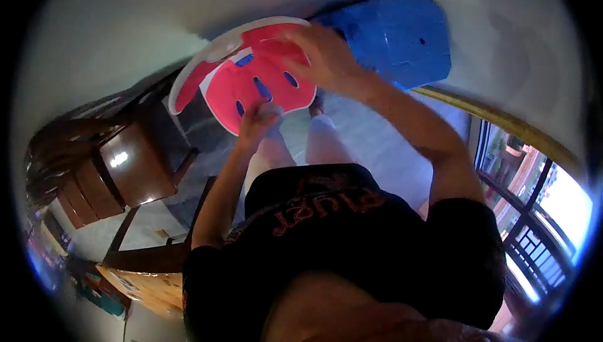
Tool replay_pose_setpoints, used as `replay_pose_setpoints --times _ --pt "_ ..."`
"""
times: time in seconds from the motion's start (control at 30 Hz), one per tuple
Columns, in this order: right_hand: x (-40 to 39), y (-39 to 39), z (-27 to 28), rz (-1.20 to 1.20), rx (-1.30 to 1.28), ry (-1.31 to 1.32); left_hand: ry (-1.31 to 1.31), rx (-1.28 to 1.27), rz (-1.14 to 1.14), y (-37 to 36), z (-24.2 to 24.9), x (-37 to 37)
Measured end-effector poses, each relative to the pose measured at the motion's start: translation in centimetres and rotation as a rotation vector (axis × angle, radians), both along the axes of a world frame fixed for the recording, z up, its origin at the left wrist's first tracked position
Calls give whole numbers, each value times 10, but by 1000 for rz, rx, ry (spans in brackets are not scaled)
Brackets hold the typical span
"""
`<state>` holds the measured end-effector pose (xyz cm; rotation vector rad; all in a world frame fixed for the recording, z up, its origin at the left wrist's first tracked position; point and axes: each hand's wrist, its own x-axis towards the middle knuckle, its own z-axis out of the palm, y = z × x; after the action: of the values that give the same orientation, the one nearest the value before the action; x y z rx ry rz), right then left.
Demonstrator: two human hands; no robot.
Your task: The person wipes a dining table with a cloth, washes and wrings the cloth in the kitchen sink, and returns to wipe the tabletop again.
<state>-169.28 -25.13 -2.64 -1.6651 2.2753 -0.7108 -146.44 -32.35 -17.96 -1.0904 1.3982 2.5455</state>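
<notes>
A pink plastic seat (pixel 251 84) with a white edge and several oval slots stands in front of me, its curved backrest near the wall. My right hand (pixel 323 59) is at the right end of the backrest, thumb and fingers apart; it is slightly blurred, and whether it touches the edge cannot be told. Over the front of the seat is my left hand (pixel 257 122), its fingers bent around something small and pale that I cannot make out.
A blue plastic board or seat (pixel 402 43) is by the wall at the right, with a black cable above it. Brown wooden chairs (pixel 135 166) stand at the left, a cardboard box (pixel 147 285) at the lower left. A window (pixel 534 204) is at the right.
</notes>
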Motion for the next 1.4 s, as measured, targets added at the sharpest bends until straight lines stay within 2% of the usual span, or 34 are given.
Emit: replay_pose_setpoints --times 0.03,0.1,0.13,0.2,0.23,0.3,0.37,0.4,0.47,0.5,0.53,0.57,0.6,0.63,0.67,0.73,0.77,0.8,0.83,0.87,0.9,0.93,0.97,1.0,1.03,1.07,1.13,1.17,1.23,1.3,1.37,1.4 --pt "4 27 -8 -82 78 -95 -21 -41 -49 5 18 -28" --pt "17 65 -3 -145 314 -317 -3 39 -38 22 47 -72" --pt "16 79 -9 -204 328 -318 36 159 18 33 59 -93" --pt "21 112 -33 -325 358 -319 57 353 -13 64 59 -124" --pt "17 130 -49 -390 304 -259 42 433 -95 80 55 -140" --pt "-1 157 -78 -516 192 -138 59 482 18 125 46 -176" --pt "-26 179 -65 -401 142 140 155 517 -38 149 46 -204" --pt "-42 191 -64 -404 165 55 204 535 -64 159 45 -216" --pt "-81 219 -71 -479 237 -145 215 227 -325 175 34 -239" --pt "-103 234 -79 -554 286 -255 266 96 -379 188 24 -243" --pt "-123 251 -92 -620 301 -175 312 -38 -423 201 15 -247" --pt "-143 263 -98 -764 596 25 283 -102 -430 203 16 -241" --pt "-150 271 -87 -771 467 100 251 -165 -438 205 19 -235" --pt "-163 281 -83 -700 464 84 89 -167 -469 198 38 -218" --pt "-180 291 -110 -747 576 162 69 -250 -462 186 37 -197" --pt "-221 352 -169 -603 388 276 1 -374 -449 163 25 -154" --pt "-243 359 -194 -652 478 150 -41 -414 -431 145 20 -126" --pt "-228 350 -179 -739 447 179 -134 -344 -400 128 16 -100" --pt "-236 355 -181 -721 524 181 -206 -264 -372 113 14 -76" --pt "-239 352 -182 -649 442 46 -264 -179 -342 96 11 -50" --pt "-239 348 -175 -561 412 -133 -228 -267 -235 85 -4 -20" --pt "-252 363 -190 -506 434 17 -189 -356 -137 80 -26 11" --pt "-262 371 -194 -497 464 -99 -149 -448 -41 68 -36 42" --pt "-233 338 -147 -555 715 -50 -235 -525 3 58 -29 69" --pt "-232 332 -143 -687 676 -54 -322 -595 50 50 -13 100" --pt "-273 350 -175 -567 497 -233 -420 -666 106 39 7 138" --pt "-271 316 -155 -467 659 -188 -556 -579 310 15 43 203" --pt "-242 287 -140 -143 719 39 -615 -544 405 5 57 239" --pt "-142 195 -117 317 787 196 -658 -896 656 -11 51 326" --pt "-72 110 -163 613 866 46 -832 -1132 866 -31 74 423" --pt "-2 34 -191 920 985 -94 -972 -1146 1157 -40 97 514" --pt "77 -26 -182 846 1006 -171 -1070 -1237 1198 -39 97 565"
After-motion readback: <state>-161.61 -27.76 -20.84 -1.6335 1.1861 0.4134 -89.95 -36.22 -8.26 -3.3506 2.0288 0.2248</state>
